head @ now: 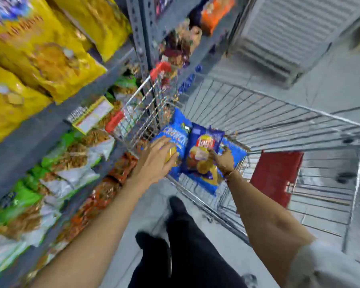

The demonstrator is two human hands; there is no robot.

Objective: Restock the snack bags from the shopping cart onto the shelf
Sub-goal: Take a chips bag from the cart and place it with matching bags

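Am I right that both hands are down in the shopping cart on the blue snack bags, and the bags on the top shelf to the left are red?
Not quite. In the head view the left hand and right hand are on the blue snack bags in the shopping cart, but the top-shelf bags on the left are yellow, not red.

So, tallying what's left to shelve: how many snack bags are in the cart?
3 visible: a light-blue bag under the left hand, a dark-blue bag at the right hand, another blue bag beneath. More may be hidden.
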